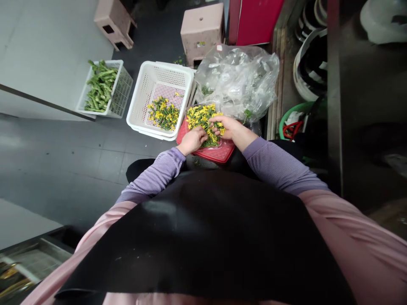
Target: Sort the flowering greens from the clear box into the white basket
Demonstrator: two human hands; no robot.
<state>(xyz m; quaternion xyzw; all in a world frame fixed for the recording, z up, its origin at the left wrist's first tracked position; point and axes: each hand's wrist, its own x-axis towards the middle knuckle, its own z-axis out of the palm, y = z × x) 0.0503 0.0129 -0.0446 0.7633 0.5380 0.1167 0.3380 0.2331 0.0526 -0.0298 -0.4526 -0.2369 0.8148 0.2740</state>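
Grasping flowers (218, 126), the right hand (230, 127) is near the left hand (191, 141), whose curled grip is indeterminate; a basket (151, 73) stands left.

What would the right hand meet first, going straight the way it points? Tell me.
The right hand would probably meet the heaped yellow flowers first, though depth is unclear.

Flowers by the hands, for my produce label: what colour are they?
The flowers are bright yellow, as the head view shows.

No text readable; yellow sticker (201, 44) on pink stool (202, 30) too small to make out.
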